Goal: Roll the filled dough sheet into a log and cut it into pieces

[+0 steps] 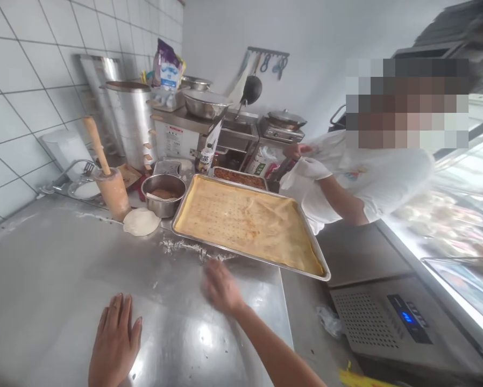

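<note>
My left hand (115, 339) lies flat on the steel counter (56, 279), fingers stretched out and empty. My right hand (219, 287) hovers over the counter just in front of the baking tray (324, 271); it is smeared by motion and its fingers do not show clearly. The tray holds a large flat golden sheet of baked dough (245, 220). Loose flour (185, 248) lies along the tray's near edge. A small round of white dough (141, 221) rests on the counter to the tray's left.
A wooden pestle in a mortar (111, 188), a steel bowl of brown filling (163, 194), stacked steel pots (130, 121) and a machine with a big bowl (205, 105) stand behind. Another person in white (346, 183) works at the right. A unit with a blue display (406, 317) sits right.
</note>
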`<state>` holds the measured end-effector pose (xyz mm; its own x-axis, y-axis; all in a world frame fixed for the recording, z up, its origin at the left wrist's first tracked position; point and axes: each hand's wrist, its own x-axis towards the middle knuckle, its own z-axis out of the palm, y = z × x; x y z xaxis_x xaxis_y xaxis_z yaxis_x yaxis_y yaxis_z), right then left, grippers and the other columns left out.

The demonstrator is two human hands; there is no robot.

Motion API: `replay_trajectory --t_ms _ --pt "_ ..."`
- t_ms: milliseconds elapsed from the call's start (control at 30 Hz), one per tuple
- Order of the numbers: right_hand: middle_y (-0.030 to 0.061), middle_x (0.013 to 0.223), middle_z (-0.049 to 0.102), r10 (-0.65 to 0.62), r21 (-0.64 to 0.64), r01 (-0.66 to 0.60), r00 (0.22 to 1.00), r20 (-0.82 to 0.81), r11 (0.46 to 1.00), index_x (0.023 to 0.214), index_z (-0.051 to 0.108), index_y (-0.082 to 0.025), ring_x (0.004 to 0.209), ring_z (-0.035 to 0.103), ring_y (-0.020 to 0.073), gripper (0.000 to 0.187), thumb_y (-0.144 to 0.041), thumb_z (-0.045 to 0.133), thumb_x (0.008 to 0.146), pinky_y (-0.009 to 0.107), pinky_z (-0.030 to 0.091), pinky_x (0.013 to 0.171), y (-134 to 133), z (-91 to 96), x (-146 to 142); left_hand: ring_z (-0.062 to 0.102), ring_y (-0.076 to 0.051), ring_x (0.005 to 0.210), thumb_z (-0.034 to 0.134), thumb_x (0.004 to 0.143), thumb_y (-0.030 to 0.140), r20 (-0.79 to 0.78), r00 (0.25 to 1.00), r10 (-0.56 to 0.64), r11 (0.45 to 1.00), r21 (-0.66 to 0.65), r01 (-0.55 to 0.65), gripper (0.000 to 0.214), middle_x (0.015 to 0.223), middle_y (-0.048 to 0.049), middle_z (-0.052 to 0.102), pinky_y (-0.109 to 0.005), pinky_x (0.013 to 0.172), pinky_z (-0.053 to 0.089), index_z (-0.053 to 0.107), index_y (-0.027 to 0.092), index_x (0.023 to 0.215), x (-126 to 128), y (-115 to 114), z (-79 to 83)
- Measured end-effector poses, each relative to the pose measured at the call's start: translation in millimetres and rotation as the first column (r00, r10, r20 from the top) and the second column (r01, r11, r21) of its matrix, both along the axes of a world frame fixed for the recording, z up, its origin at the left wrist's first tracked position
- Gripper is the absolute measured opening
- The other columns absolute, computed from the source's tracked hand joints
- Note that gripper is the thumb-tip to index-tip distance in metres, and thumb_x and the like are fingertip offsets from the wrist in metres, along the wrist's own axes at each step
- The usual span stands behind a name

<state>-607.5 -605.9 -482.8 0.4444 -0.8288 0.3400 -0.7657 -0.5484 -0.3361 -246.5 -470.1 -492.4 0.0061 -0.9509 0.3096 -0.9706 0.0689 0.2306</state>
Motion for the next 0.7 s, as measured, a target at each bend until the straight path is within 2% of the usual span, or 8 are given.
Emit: replay_trajectory --t_ms 67,100,233,367,500,633,667,700 --pt "0.0214 0.160 0.049 -0.214 -0.053 0.216 0.976 0.051 0.975 0.164 0.028 -0.016 0.149 0.047 0.0357 0.066 -0.038 0.045 0.104 0.063 0.046 0.118 -16 1.5 18 0.028 -0.040 0.158 0.047 0.101 0.038 -0.006 1.000 0.014 1.000 0.000 -0.014 0.081 0.171 -0.0170 0.029 -0.068 0.126 0.030 0.005 0.025 0.169 0 -3 0.6" --pt "0.0218 0.161 0.048 -0.187 -0.067 0.189 0.981 0.047 0.980 0.165 0.025 -0.016 0.149 0.047 0.0363 0.069 -0.039 0.046 0.104 0.062 0.046 0.117 -23 1.5 28 0.029 -0.039 0.158 0.048 0.101 0.038 -0.011 1.000 0.018 1.000 0.000 -0.018 0.081 0.172 -0.0164 0.029 -0.067 0.126 0.031 0.005 0.025 0.169 0 -4 0.4" --pt "0.0108 0.163 0.049 0.217 -0.028 -0.218 0.975 -0.045 0.975 0.164 0.031 -0.022 0.149 0.047 0.0280 0.067 -0.045 0.046 0.103 0.044 0.048 0.119 -46 -0.9 79 0.030 -0.038 0.158 0.053 0.100 0.036 -0.013 1.000 0.026 1.000 0.004 -0.026 0.082 0.171 -0.0163 0.030 -0.065 0.126 0.033 0.009 0.024 0.169 3 -8 -1.6" --pt "0.0226 0.158 0.051 0.065 -0.032 -0.064 0.998 0.013 0.997 0.163 0.032 -0.012 0.147 0.050 0.0354 0.067 -0.038 0.047 0.103 0.060 0.047 0.118 -73 3.7 128 0.034 -0.037 0.156 0.056 0.099 0.036 0.010 0.999 0.044 0.999 -0.023 -0.043 0.081 0.172 -0.0152 0.030 -0.061 0.126 0.036 0.016 0.022 0.168 5 -12 -2.0" --pt "0.0151 0.154 0.058 0.439 -0.009 -0.439 0.898 0.031 0.899 0.155 0.050 -0.018 0.143 0.055 0.0305 0.061 -0.045 0.051 0.100 0.050 0.050 0.117 -91 18.3 169 0.033 -0.035 0.157 0.058 0.098 0.033 0.064 0.995 0.075 0.997 -0.035 -0.073 0.079 0.172 -0.0150 0.031 -0.056 0.125 0.038 0.023 0.017 0.167 6 -15 -0.4" --pt "0.0216 0.151 0.059 0.145 0.005 -0.148 0.976 0.164 0.989 0.149 0.055 -0.011 0.143 0.054 0.0363 0.052 -0.033 0.040 0.105 0.062 0.045 0.119 -78 33.3 212 0.033 -0.036 0.157 0.061 0.095 0.031 0.125 0.989 0.076 0.997 -0.019 -0.074 0.078 0.170 -0.0161 0.034 -0.054 0.123 0.042 0.029 0.014 0.164 11 -17 -0.9" --pt "0.0210 0.149 0.061 0.196 0.026 -0.204 0.964 0.179 0.979 0.148 0.056 -0.012 0.141 0.056 0.0361 0.051 -0.033 0.041 0.104 0.061 0.048 0.117 -68 35.4 224 0.033 -0.036 0.157 0.062 0.094 0.030 0.137 0.989 0.063 0.998 -0.033 -0.059 0.079 0.169 -0.0170 0.036 -0.054 0.122 0.043 0.030 0.013 0.164 13 -17 -1.4" --pt "0.0163 0.148 0.063 0.366 0.066 -0.383 0.912 0.186 0.921 0.148 0.057 -0.017 0.139 0.058 0.0333 0.050 -0.036 0.046 0.103 0.055 0.052 0.115 -56 36.6 235 0.034 -0.037 0.156 0.063 0.093 0.029 0.145 0.988 0.047 0.998 -0.058 -0.039 0.081 0.168 -0.0185 0.037 -0.055 0.121 0.043 0.029 0.011 0.164 15 -18 -1.9"
